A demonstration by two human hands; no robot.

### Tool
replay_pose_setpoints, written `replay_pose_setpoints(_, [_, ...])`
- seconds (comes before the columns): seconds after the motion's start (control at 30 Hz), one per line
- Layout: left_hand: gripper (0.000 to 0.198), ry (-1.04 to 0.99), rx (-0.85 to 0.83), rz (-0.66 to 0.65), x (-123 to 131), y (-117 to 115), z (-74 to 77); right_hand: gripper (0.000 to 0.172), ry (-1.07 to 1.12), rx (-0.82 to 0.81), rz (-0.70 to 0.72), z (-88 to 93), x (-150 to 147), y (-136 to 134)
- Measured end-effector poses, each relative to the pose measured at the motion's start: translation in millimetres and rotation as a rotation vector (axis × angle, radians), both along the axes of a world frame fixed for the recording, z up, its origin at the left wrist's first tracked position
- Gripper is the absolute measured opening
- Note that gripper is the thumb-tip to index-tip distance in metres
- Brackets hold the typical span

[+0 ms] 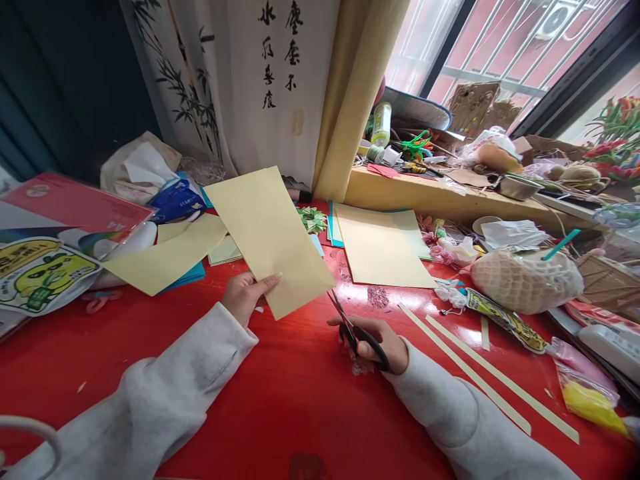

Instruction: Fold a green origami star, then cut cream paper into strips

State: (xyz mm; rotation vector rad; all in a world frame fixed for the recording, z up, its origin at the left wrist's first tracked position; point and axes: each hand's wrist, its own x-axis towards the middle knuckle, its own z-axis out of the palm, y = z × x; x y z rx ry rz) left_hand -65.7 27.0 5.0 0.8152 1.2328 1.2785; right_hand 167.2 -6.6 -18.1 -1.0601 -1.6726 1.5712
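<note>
My left hand (249,293) pinches the lower edge of a pale yellow sheet of paper (273,240), thumb on top, holding it tilted above the red table. In my right hand (383,337) is a pair of black-handled scissors (357,333), fingers in the loops. The blades point up and left, slightly parted at the tips, near the sheet's lower right corner. I cannot tell whether they touch it. Two long, narrow paper strips (467,370) lie on the table to the right of my right hand.
A stack of pale yellow paper (383,250) with blue sheets under it lies behind my right hand. More cut paper (170,257) lies on the left, by a lemon-print bag (45,277). A netted bundle (527,280) and craft supplies crowd the right side and the windowsill (425,200).
</note>
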Motion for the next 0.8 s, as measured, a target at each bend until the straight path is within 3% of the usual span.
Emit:
replay_pose_setpoints(0.27, [0.027, 0.025, 0.010, 0.002, -1, 2, -5.6, 0.066, -0.002, -0.034, 0.016, -2.9, 1, -2])
replay_pose_setpoints(0.57, [0.025, 0.026, -0.004, -0.022, 9, -6, 7.8, 0.065, 0.000, -0.032, -0.029, 2.2, -3, -4])
replay_pose_setpoints(0.8, [0.023, 0.034, 0.016, -0.015, 10, -6, 8.3, 0.064, -0.005, -0.022, -0.024, 0.5, -2, -4])
